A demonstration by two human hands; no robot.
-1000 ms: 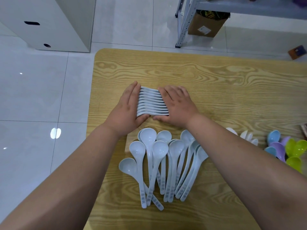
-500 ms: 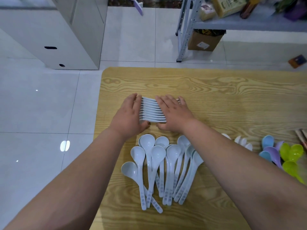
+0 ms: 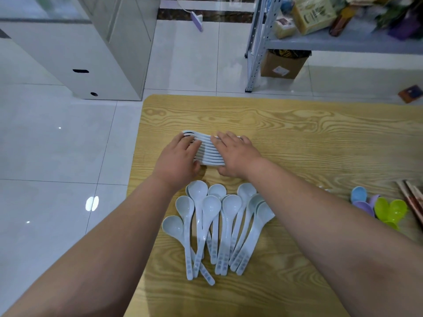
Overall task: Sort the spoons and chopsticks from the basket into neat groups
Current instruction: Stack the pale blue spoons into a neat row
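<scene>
1. Yellow-tan worktop (image 3: 297, 124), swirling brown wood grain.
2. Pale blue-white ladle spoons (image 3: 231, 207), blue print along handles.
3. White stacked spoons (image 3: 209, 152).
4. Sky-blue spoon (image 3: 358, 194), lilac spoon (image 3: 364, 205), lime-green spoons (image 3: 391, 209).
5. Red-brown chopsticks (image 3: 412, 197).
6. Glossy white floor (image 3: 57, 145) tiles.

Lighting is bright, even and cool. Glare spots mark the glossy floor (image 3: 91, 203). Shadows on the table (image 3: 297, 133) are soft. The shelf (image 3: 343, 43) at top right is blurred; straight edges bow outward.
</scene>
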